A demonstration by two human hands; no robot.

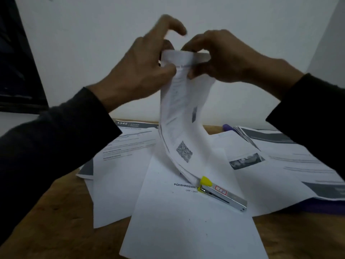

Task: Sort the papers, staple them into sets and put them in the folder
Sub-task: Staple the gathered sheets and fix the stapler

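A set of printed papers (183,116) stands upright in the middle of the view, its bottom edge resting on the sheets below. My left hand (141,68) and my right hand (222,57) both pinch its top edge, which curls over. A silver stapler with a yellow tip (222,193) lies on a white sheet (186,221) just in front of the held set, touching its lower corner. More printed papers (127,146) are spread to the left and others (291,161) to the right. A purple folder (321,206) shows under the right-hand papers.
The papers lie on a wooden table (56,221) that stands against a white wall (93,43). A dark panel (16,62) is at the far left. A purple object (228,127) pokes out behind the right pile.
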